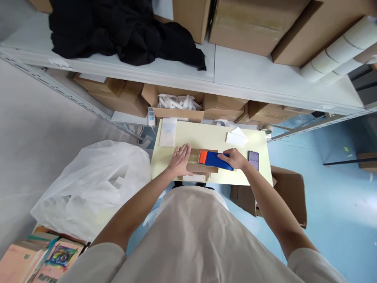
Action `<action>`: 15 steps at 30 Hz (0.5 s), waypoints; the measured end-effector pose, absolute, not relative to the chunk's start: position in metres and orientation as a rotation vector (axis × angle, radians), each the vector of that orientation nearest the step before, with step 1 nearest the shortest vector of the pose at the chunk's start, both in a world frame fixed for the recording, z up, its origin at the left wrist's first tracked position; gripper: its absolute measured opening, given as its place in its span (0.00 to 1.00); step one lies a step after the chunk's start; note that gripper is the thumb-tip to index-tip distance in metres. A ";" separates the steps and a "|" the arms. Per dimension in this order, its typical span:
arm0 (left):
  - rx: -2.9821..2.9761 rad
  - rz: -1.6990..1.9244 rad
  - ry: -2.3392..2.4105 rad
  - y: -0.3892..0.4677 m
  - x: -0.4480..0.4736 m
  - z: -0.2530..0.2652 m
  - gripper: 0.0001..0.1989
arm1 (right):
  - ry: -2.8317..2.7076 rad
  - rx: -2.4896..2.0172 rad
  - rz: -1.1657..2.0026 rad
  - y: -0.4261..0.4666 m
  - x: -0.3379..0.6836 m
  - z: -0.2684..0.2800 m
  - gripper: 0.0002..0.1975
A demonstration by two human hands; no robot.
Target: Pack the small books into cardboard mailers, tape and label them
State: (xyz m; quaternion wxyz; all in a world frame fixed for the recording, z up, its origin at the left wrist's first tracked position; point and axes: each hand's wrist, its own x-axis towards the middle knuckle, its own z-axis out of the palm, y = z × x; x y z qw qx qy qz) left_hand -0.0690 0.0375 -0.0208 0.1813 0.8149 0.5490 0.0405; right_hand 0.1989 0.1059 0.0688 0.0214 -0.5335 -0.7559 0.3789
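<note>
A small brown cardboard box (212, 169) lies on the pale yellow table in front of me, with a shiny strip of tape along its top. My left hand (180, 159) rests on the box's left end, fingers stretched out. In my right hand (235, 158) is a blue tape dispenser with an orange end (216, 160), my fingers closed round its right part. It lies over the top of the box, orange end pointing left. Between the box and my body, a white label (193, 178) shows at the table's near edge.
White cards (235, 138) and a phone (253, 159) lie on the table (203, 131). Behind it, a shelf (244, 74) carries cardboard boxes and black cloth (129, 35). A large plastic bag (94, 184) stands left; an open carton (287, 192) sits on the floor right.
</note>
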 end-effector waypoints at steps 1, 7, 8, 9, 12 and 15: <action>2.292 0.085 1.578 0.038 -0.067 -0.023 0.66 | -2.361 -1.656 1.175 0.106 0.197 0.070 0.27; 2.299 -0.055 1.625 0.037 -0.069 -0.023 0.63 | -2.494 -1.714 1.180 0.113 0.206 0.081 0.27; 2.303 -0.067 1.631 0.038 -0.069 -0.022 0.62 | -2.506 -1.728 1.181 0.115 0.215 0.082 0.27; 2.310 -0.075 1.636 0.038 -0.068 -0.021 0.62 | -2.512 -1.745 1.180 0.117 0.227 0.083 0.27; 2.332 -0.095 1.647 0.039 -0.064 -0.020 0.60 | -2.515 -1.822 1.154 0.126 0.270 0.077 0.26; 2.350 -0.145 1.650 0.039 -0.065 -0.019 0.59 | -2.506 -1.869 1.187 0.135 0.302 0.056 0.25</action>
